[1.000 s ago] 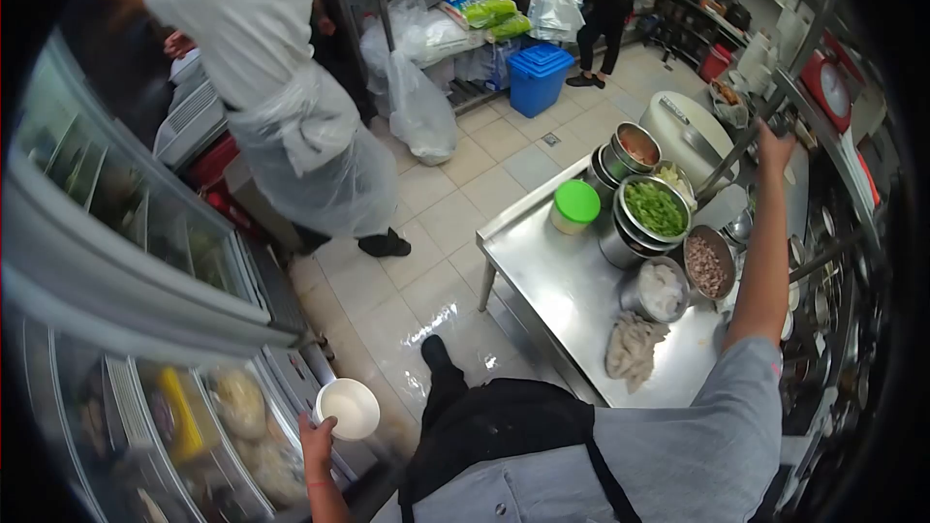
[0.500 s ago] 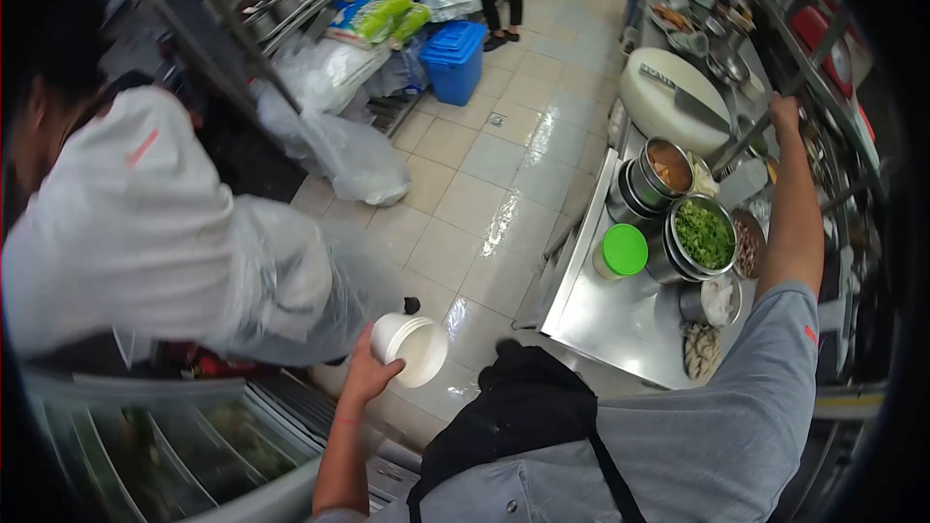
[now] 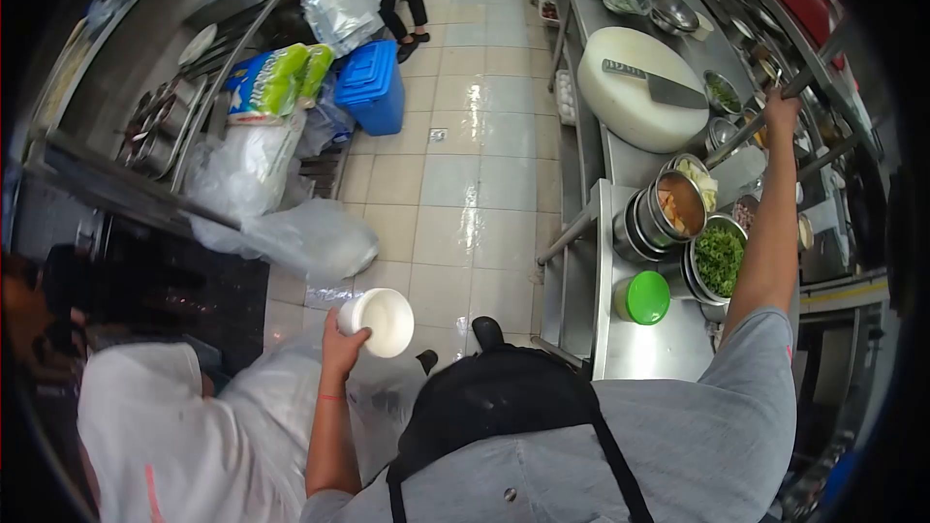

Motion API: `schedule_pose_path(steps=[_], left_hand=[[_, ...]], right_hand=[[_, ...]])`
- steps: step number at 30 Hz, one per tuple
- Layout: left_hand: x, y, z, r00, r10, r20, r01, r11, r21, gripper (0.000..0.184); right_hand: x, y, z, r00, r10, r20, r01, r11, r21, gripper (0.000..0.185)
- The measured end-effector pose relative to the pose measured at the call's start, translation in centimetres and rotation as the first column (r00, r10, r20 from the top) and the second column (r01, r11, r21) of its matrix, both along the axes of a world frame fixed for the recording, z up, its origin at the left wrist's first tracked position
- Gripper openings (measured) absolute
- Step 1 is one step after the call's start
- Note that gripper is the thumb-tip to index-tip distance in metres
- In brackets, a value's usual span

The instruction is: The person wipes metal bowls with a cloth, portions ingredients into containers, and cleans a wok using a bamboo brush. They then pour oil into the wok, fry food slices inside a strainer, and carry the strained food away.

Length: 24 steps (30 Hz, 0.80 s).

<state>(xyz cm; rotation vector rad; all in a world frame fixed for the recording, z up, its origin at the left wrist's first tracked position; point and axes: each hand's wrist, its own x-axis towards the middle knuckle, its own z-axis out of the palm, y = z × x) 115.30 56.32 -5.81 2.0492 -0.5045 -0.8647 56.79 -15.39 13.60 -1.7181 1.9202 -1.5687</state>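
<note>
1. Tub of round white plastic (image 3: 380, 323), open at the top, is gripped at its left side by the left hand (image 3: 341, 344), thumb over the rim; it is held above the aisle, to the left of the desk.
2. The tub has been brought away from the refrigerator, which has dropped out of view as the view has swung towards the aisle; by this, it appears to have been taken clear of the refrigerator.
3. The right hand (image 3: 781, 108) is raised at a grey metal rail (image 3: 800, 83), well apart from the left; whether it is closed on the rail cannot be told.
4. On the stainless-steel desk (image 3: 628, 358), a green-lidded tub (image 3: 647, 298) is set near the left edge. Chopped green leaves (image 3: 719, 257) are held in a steel bowl towards the right edge.
5. Past its far edge, a cleaver (image 3: 668, 89) is laid on a thick white round chopping block (image 3: 620, 121).
6. The floor (image 3: 446, 165) is tiled; a blue plastic bin (image 3: 373, 87) is seen beyond, and a person in white (image 3: 145, 407) at the left.
</note>
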Motion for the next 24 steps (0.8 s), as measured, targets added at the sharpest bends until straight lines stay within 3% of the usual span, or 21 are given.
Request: schedule_pose_path(steps=[1, 3, 4, 6, 7, 8, 9, 10, 11, 13, 14, 15, 17, 18, 19, 20, 21, 22, 23, 24], left_hand=[[1.6, -0.6, -0.7, 0.970, 0.166, -0.175, -0.172, 0.985, -0.019, 0.095], [4.5, -3.7, -3.2, 0.971, 0.140, -0.192, -0.145, 0.989, -0.010, 0.091], [3.9, -7.4, -0.9, 0.987, 0.078, -0.139, -0.088, 0.994, -0.063, 0.089], [3.4, -14.5, 2.1, 0.997, 0.002, -0.080, -0.013, 0.992, -0.129, 0.088], [3.5, -17.9, 2.8, 0.990, -0.109, -0.093, 0.088, 0.974, -0.209, 0.087], [3.8, -21.0, 3.3, 0.971, -0.219, -0.099, 0.183, 0.940, -0.288, 0.086], [4.3, -23.7, 3.5, 0.967, -0.234, -0.102, 0.196, 0.935, -0.295, 0.086], [5.1, -26.2, 3.7, 0.919, -0.291, -0.268, 0.212, 0.934, -0.288, 0.083], [6.2, -28.4, 4.0, 0.837, -0.341, -0.427, 0.236, 0.931, -0.279, 0.080], [8.9, -31.9, 4.5, 0.748, -0.462, -0.476, 0.375, 0.887, -0.270, 0.073], [10.5, -33.4, 3.5, 0.653, -0.440, -0.616, 0.334, 0.898, -0.287, 0.072], [12.1, -34.8, 2.8, 0.538, -0.405, -0.739, 0.288, 0.912, -0.291, 0.070], [15.7, -36.1, 2.4, 0.535, -0.474, -0.699, 0.331, 0.879, -0.343, 0.071], [18.2, -35.7, 0.8, 0.626, -0.280, -0.728, 0.236, 0.958, -0.166, 0.072], [20.6, -34.6, -1.2, 0.698, -0.070, -0.712, 0.118, 0.993, 0.019, 0.073], [23.0, -32.1, -4.1, 0.757, -0.031, -0.652, 0.167, 0.975, 0.148, 0.079], [25.4, -28.7, -5.3, 0.540, -0.138, -0.830, 0.272, 0.962, 0.017, 0.081], [27.3, -26.4, -6.4, 0.447, -0.163, -0.879, 0.345, 0.939, 0.001, 0.080], [28.5, -24.2, -7.5, 0.451, -0.126, -0.884, 0.382, 0.922, 0.064, 0.080], [29.5, -22.6, -8.3, 0.540, -0.056, -0.840, 0.381, 0.906, 0.184, 0.079]], right_hand=[[0.4, 0.6, 0.8, 0.999, -0.010, -0.036, 0.011, 1.000, 0.014, 0.052], [1.8, 3.7, 1.4, 1.000, 0.018, 0.019, -0.019, 0.998, 0.054, 0.056], [2.9, 4.2, 0.6, 0.995, -0.099, -0.024, 0.099, 0.995, 0.002, 0.062], [11.8, 10.6, -1.2, 0.909, -0.371, -0.191, 0.295, 0.895, -0.335, 0.070], [18.2, 16.5, -0.9, 0.928, -0.084, -0.362, -0.044, 0.943, -0.331, 0.077], [24.4, 20.6, -2.1, 0.898, 0.309, -0.312, -0.396, 0.877, -0.271, 0.079], [28.5, 24.1, -3.2, 0.631, 0.609, -0.480, -0.727, 0.681, -0.092, 0.083], [32.0, 26.2, -4.1, 0.347, 0.805, -0.482, -0.852, 0.485, 0.196, 0.079], [35.6, 28.3, -5.1, 0.060, 0.934, -0.351, -0.847, 0.234, 0.477, 0.077], [40.8, 29.1, -6.9, -0.106, 0.916, -0.387, -0.757, 0.178, 0.628, 0.064], [42.9, 28.4, -7.7, -0.067, 0.923, -0.380, -0.803, 0.177, 0.569, 0.043], [44.5, 26.7, -8.9, -0.040, 0.922, -0.386, -0.793, 0.206, 0.574, 0.043], [47.6, 23.9, -11.0, -0.119, 0.927, -0.356, -0.769, 0.141, 0.624, 0.031], [48.7, 23.0, -10.6, -0.029, 0.942, -0.335, -0.782, 0.187, 0.594, 0.019], [49.6, 21.6, -10.3, -0.023, 0.945, -0.325, -0.776, 0.188, 0.602, 0.019], [50.2, 20.2, -10.0, 0.068, 0.945, -0.321, -0.800, 0.244, 0.549, 0.015], [50.5, 19.1, -10.1, 0.162, 0.938, -0.308, -0.817, 0.302, 0.491, 0.011], [50.7, 17.8, -10.5, 0.238, 0.925, -0.297, -0.815, 0.357, 0.457, 0.011], [50.5, 16.5, -10.4, 0.282, 0.913, -0.294, -0.788, 0.395, 0.472, 0.013], [50.4, 15.3, -10.6, 0.345, 0.902, -0.258, -0.774, 0.429, 0.466, 0.015]])
